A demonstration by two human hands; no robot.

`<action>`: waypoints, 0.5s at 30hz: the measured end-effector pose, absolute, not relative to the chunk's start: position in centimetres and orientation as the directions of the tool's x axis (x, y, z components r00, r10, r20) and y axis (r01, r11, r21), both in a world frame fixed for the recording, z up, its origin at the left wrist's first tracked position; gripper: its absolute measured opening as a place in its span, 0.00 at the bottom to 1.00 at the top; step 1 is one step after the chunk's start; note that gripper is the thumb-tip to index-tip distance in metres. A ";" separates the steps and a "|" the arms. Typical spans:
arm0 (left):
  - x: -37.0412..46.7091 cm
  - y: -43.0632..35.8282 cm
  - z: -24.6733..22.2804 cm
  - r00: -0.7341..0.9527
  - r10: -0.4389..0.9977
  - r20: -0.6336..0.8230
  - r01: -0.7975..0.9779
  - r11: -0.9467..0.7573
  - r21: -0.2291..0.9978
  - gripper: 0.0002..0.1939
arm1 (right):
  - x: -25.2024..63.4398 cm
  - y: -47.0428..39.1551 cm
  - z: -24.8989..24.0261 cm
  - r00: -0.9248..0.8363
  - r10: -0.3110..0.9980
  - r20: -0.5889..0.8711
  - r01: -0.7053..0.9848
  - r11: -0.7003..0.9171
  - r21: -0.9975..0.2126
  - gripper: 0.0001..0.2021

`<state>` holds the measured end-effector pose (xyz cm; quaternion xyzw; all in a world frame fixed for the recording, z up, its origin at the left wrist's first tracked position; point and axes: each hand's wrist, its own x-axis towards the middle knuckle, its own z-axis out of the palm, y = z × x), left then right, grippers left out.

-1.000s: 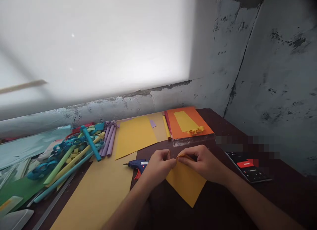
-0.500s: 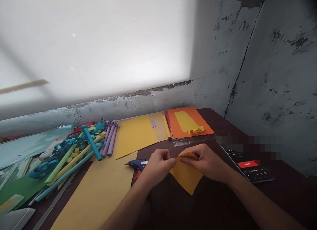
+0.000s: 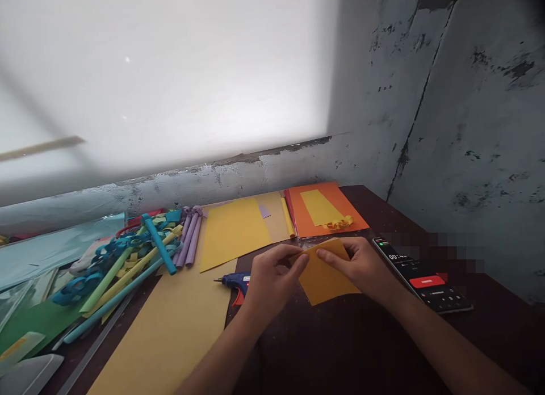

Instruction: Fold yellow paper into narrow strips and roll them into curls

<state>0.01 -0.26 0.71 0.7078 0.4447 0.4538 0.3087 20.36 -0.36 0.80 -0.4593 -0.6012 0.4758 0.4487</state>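
A: What does the left hand (image 3: 272,278) have?

B: Its thumb and fingers are drawn narrow, pinching the left corner of a piece of golden paper (image 3: 327,278), which sits just right of centre in the lower half of the frame.

A: And the right hand (image 3: 363,270)?

B: It grips the same piece from the right, thumb flat on the near face, fingers mostly hidden behind. The paper hangs tilted, one corner pointing down; whether it touches the dark surface (image 3: 315,355) cannot be told.

A: What lies close by?

B: A blue glue gun (image 3: 234,280) is just left of the left hand and partly covered by it, nozzle toward the left of the frame. Beyond the hands, an orange sheet (image 3: 349,214) carries curled yellow strips (image 3: 339,223).

A: Farther out?

B: A phone (image 3: 428,281) lies at lower right, near the right forearm. Left of centre, purple paper rolls (image 3: 188,242) stand beside a yellow sheet (image 3: 234,230).
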 end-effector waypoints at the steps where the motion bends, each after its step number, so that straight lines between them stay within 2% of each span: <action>1: 0.2 -0.4 0.6 0.187 0.891 0.415 0.391 -0.455 0.800 0.07 | 20.3 -0.3 0.7 -0.179 0.974 0.136 0.125 0.160 -0.979 0.14; 5: 0.4 -0.7 0.1 0.230 0.747 0.624 0.479 -0.645 0.595 0.06 | 20.0 -0.3 0.4 -0.079 0.904 0.421 0.152 0.428 -0.891 0.17; 7: 0.4 -0.8 -0.1 0.270 0.655 0.706 0.489 -0.724 0.486 0.06 | 19.8 -0.5 0.4 -0.063 0.861 0.505 0.187 0.507 -0.842 0.15; 10: 0.5 -0.8 -0.3 0.326 0.562 0.760 0.502 -0.784 0.364 0.06 | 19.3 -0.9 0.4 -0.096 0.844 0.527 0.218 0.535 -0.817 0.10; 15: 0.6 -0.8 -0.5 0.389 0.496 0.776 0.491 -0.825 0.281 0.08 | 19.0 -1.2 0.3 -0.132 0.874 0.467 0.222 0.486 -0.845 0.08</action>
